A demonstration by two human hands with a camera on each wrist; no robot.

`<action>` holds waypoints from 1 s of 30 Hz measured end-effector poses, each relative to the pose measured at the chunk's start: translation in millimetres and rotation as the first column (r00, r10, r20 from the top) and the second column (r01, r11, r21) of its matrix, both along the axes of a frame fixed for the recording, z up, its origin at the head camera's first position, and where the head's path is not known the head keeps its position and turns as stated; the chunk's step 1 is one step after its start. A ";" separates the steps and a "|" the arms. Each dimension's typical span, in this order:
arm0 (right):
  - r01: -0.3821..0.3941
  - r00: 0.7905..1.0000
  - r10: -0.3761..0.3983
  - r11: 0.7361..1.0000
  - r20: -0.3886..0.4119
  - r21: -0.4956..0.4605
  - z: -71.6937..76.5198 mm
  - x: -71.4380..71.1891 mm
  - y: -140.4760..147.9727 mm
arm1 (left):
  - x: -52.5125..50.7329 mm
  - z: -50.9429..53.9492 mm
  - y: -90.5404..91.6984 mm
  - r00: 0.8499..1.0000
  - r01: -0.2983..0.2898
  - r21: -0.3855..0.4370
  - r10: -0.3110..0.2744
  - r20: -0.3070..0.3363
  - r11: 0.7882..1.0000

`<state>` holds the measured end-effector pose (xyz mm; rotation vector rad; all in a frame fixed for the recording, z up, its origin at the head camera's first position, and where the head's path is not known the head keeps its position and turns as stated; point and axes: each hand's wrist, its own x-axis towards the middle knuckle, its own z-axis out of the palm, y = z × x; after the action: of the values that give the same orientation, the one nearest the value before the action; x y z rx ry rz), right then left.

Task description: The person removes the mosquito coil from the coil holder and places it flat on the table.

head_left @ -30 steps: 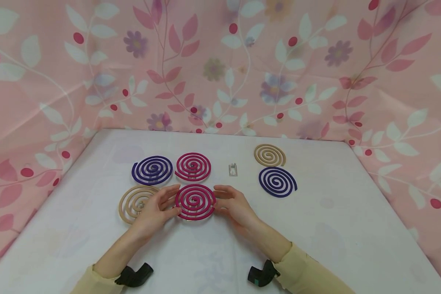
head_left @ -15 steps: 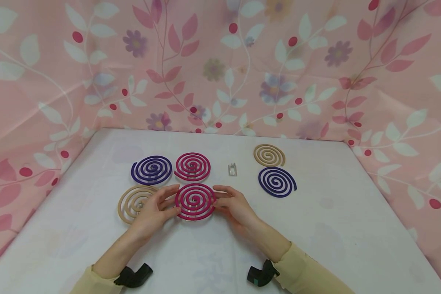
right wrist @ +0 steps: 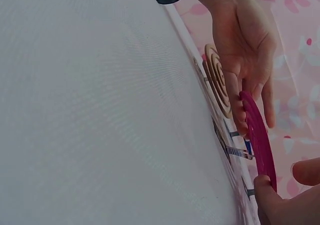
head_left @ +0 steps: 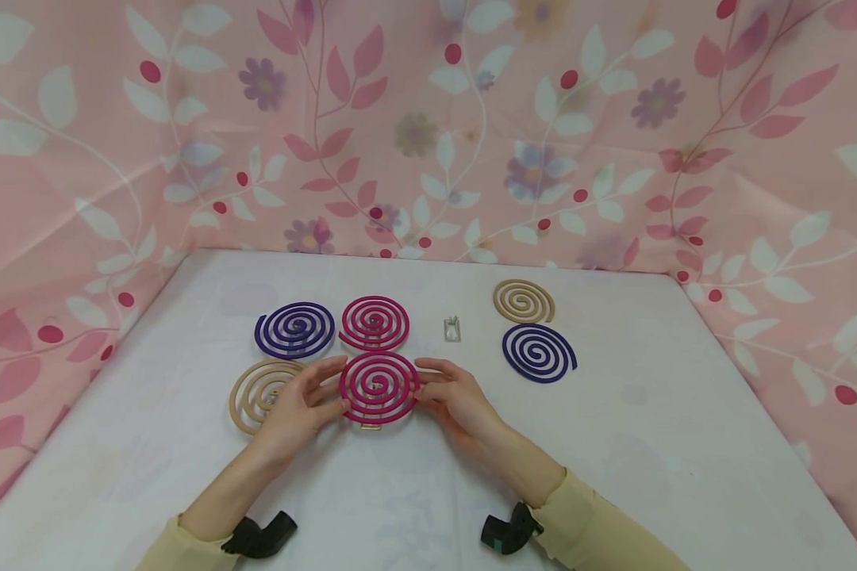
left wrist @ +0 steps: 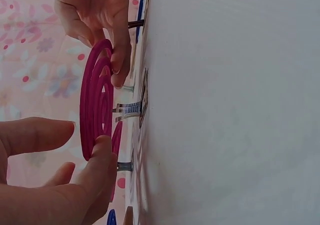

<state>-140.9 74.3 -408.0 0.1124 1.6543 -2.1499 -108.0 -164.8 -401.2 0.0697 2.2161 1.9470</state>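
Both hands hold a magenta spiral coil (head_left: 379, 420) by its opposite side edges. My left hand (head_left: 303, 408) is at its left edge, and my right hand (head_left: 463, 403) at its right. In the left wrist view the coil (left wrist: 86, 105) is held off the table, over a small metal stand (left wrist: 131, 110) with upright prongs; a gap shows between prongs and coil. From the right wrist, the coil (right wrist: 267, 157) appears nearly edge-on, beside the same stand (right wrist: 239, 152). Part of a tan coil (head_left: 239, 400) is hidden behind my left hand.
Behind the hands, a blue coil (head_left: 259, 342) and another magenta coil (head_left: 343, 337) rest on stands. A bare metal stand (head_left: 452, 330) is right of them. Farther right lie a tan coil (head_left: 497, 305) and a blue coil (head_left: 509, 361) on the white table (head_left: 650, 476).
The held magenta coil has shifted slightly toward the far side of the table, and more of the stand's base shows below its near edge. Both hands keep almost the same place.
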 end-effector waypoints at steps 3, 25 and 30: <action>-0.009 1.000 0.009 1.000 -0.001 0.003 1.0 0.6 1.0 | -0.2 0.7 -0.1 1.000 -0.010 0.005 0.010 0.008 1.000; -0.038 0.998 0.041 0.998 -0.042 0.055 18.6 -9.5 19.2 | -1.8 9.3 9.6 0.999 -0.026 0.102 0.022 0.044 0.994; -0.063 0.994 0.073 0.990 -0.081 0.126 23.8 -10.4 46.4 | -2.1 16.3 31.2 0.997 -0.011 0.185 -0.003 0.077 0.983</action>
<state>-151.3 120.7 -384.2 0.0002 1.8129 -2.0271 -110.1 -133.5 -384.9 0.0161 1.9842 2.1167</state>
